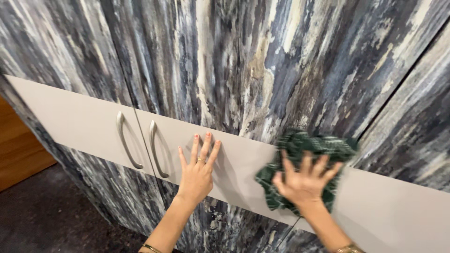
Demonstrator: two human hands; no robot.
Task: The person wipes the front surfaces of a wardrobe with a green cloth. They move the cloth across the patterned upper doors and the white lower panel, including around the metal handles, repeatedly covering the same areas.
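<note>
— Two hands on the wardrobe front, is that right?

— Yes. The left hand (197,171) lies flat at the frame's centre, fingers spread and pointing up, palm on the pale grey band (70,119) that crosses the doors. It grips nothing; it looks like it is only bracing.

— And the other one?

— The right hand (305,182), lower right of centre, presses a dark green cloth (300,147) against the same band. Its fingers are splayed over the cloth, not clenched, holding it to the surface by pressure. Hand and cloth are blurred, so I judge a wiping stroke is under way.

— How far along is the wiping?

— Hard to say. The band shows no clear dirt or wet streak on either side of the cloth, so cleaned and uncleaned parts cannot be told apart. The cloth sits on the right-hand door (262,70), just right of the left hand. The stretch toward the two curved metal handles (140,140) at centre left, and the band running off to the lower right, may both be left, along with the streaked blue-grey panels above.

— Arm pose?

— Both forearms rise from the bottom edge, wrists bent back so the palms meet the door. A bangle (151,247) shows on the left wrist and a gold-coloured band (348,249) on the right.

— Anything else around?

— Dark floor (42,220) at lower left, with a strip of brown wood (18,150) at the left edge.
</note>
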